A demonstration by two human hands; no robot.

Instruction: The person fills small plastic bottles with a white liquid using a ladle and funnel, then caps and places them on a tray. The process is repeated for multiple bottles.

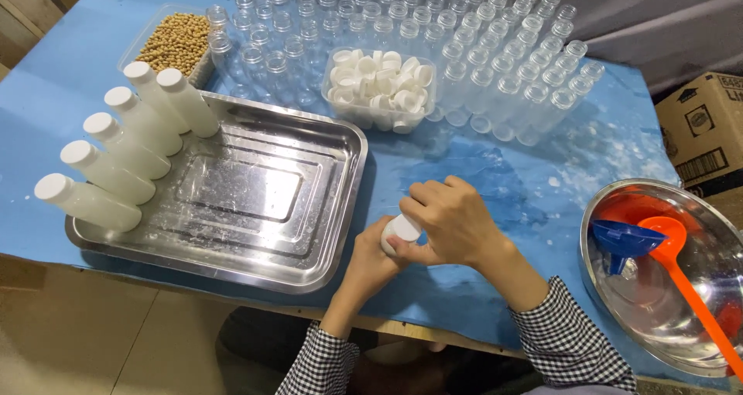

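A: How does the grip look?

B: Both hands are closed on one small white-filled plastic bottle with a white screw cap (pixel 400 231). The left hand (pixel 373 262) wraps the body from below; the right hand (pixel 453 221) curls over the cap end, fingers tight around it. The bottle is tilted, held just above the blue worktop (pixel 495 178) near its front edge.

A: What lies around it?

B: Just to the left, a rectangular stainless steel tray (pixel 255 201), with six filled white capped bottles (pixel 124 143) lying in a row along its left side, caps pointing up-left. The rest of the tray is bare metal.

A: And behind the hands?

B: A clear plastic tub of loose white caps (pixel 381 85), and around it a dense crowd of empty clear plastic bottles (pixel 464 47) standing open-mouthed across the back of the worktop. At the far left, a clear tub of pale yellow soybeans (pixel 176 43).

A: Anything on the right?

B: A round stainless steel bowl (pixel 619 310) near the edge, holding a blue plastic funnel (pixel 623 242) and an orange plastic ladle (pixel 681 263). Beyond it, a brown cardboard box (pixel 704 128).

A: Does anything block the hands?

B: No; the worktop between tray and bowl is open, only dusted with white powder.
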